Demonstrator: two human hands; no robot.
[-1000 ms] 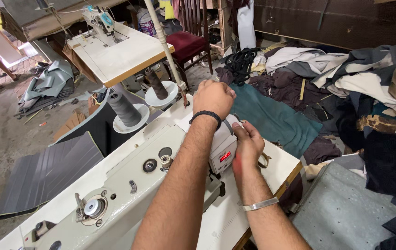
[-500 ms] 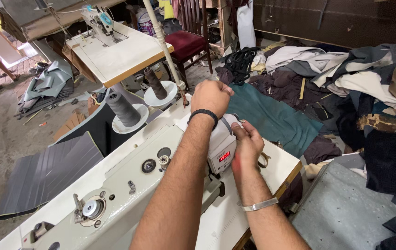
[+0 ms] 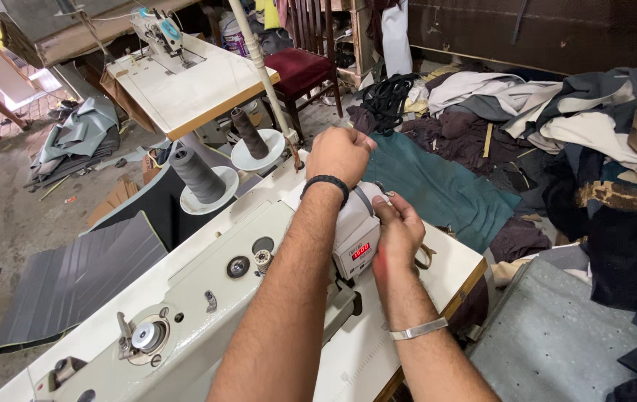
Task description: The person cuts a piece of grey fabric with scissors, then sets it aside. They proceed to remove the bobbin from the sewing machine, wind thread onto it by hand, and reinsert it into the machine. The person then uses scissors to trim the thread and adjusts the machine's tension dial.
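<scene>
A person leans over a white industrial sewing machine (image 3: 207, 298), both bare hands at its far, handwheel end. The left hand (image 3: 339, 154), a dark band on the wrist, is clenched into a fist just above that end of the machine; what it grips, if anything, is hidden inside the fist. The right hand (image 3: 397, 234), a metal bracelet lower on the forearm, is cupped against the machine's pale control box (image 3: 356, 234), fingers curled around its outer side beside a small red lit display; whether they squeeze it or only rest there cannot be told. Behind the machine, two grey thread cones (image 3: 196, 175) stand upright on round white holders. Further behind it, a second sewing table (image 3: 192, 85) carries another machine, with a red-cushioned wooden chair (image 3: 305, 67) beside it. To the machine's right, a teal cloth (image 3: 437, 186) lies spread in front of a heap of mixed garments (image 3: 594, 141).
</scene>
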